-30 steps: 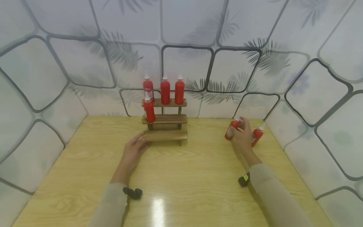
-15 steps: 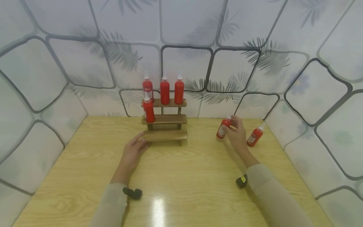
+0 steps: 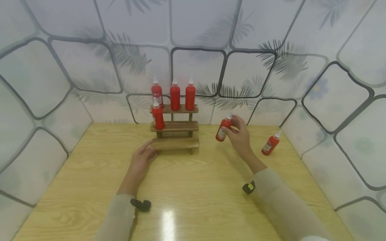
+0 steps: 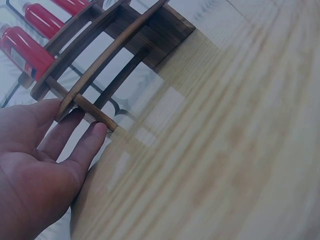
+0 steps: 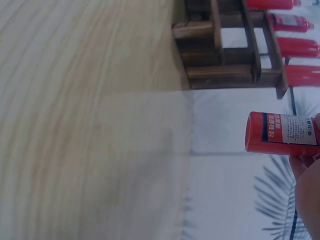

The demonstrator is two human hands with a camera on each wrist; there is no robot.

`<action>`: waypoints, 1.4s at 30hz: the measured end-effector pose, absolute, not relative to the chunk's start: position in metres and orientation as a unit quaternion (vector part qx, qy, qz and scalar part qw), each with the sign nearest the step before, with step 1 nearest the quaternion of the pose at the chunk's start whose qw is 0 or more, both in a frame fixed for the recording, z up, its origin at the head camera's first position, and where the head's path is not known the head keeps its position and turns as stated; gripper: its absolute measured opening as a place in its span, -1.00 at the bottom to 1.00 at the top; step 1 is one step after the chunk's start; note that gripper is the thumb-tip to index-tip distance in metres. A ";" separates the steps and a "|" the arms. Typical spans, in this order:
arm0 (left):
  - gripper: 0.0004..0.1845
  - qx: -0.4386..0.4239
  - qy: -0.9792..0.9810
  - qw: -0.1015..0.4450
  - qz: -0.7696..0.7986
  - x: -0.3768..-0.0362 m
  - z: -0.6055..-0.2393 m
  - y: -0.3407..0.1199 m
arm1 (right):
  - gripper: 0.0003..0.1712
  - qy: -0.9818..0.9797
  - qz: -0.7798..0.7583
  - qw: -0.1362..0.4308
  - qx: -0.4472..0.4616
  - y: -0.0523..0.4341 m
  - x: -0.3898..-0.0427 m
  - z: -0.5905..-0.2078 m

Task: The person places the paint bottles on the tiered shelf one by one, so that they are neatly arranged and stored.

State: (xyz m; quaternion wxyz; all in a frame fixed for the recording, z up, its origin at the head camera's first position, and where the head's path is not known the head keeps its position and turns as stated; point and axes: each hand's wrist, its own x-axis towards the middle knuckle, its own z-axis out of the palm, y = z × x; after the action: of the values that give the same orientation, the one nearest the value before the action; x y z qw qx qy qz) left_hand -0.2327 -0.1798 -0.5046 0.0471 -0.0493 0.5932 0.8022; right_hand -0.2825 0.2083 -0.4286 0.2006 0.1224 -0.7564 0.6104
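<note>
My right hand (image 3: 240,138) grips a red squeeze bottle (image 3: 223,129) with a white nozzle cap, tilted and raised off the table. In the right wrist view the held bottle (image 5: 280,134) shows its printed label, base toward the left. A three-step wooden display stand (image 3: 175,144) stands at the back, and my left hand (image 3: 144,156) holds the left end of its lowest step. The left wrist view shows the thumb (image 4: 95,137) at the step's leg and a finger at the plank's end. Three red bottles (image 3: 175,97) stand on the top step and one bottle (image 3: 158,117) on the middle step's left end.
Another red bottle (image 3: 270,144) stands tilted-looking on the wooden table (image 3: 193,187) at the right, past my right hand. Patterned walls (image 3: 199,67) enclose the table at the back and on both sides.
My right hand has carried its bottle leftward and upward toward the stand, away from the other bottle on the right. My left hand has stayed at the stand.
</note>
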 end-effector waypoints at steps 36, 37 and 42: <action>-0.45 -0.040 0.591 0.046 0.804 -0.232 -0.503 -0.181 | -0.34 -0.763 0.582 0.162 0.230 0.068 -0.317 -0.396; -0.45 -0.040 0.590 0.046 0.805 -0.232 -0.503 -0.181 | -0.34 -0.765 0.579 0.162 0.232 0.065 -0.319 -0.397; -0.45 -0.048 0.586 0.053 0.807 -0.232 -0.501 -0.180 | -0.33 -0.772 0.568 0.158 0.239 0.051 -0.322 -0.396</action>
State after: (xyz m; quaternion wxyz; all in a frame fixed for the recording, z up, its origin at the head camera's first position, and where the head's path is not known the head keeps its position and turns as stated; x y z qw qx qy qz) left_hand -0.2324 -0.1797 -0.5013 0.0528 -0.0480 0.5862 0.8070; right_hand -0.3218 0.0511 -0.3957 0.1579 0.2393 -0.7717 0.5677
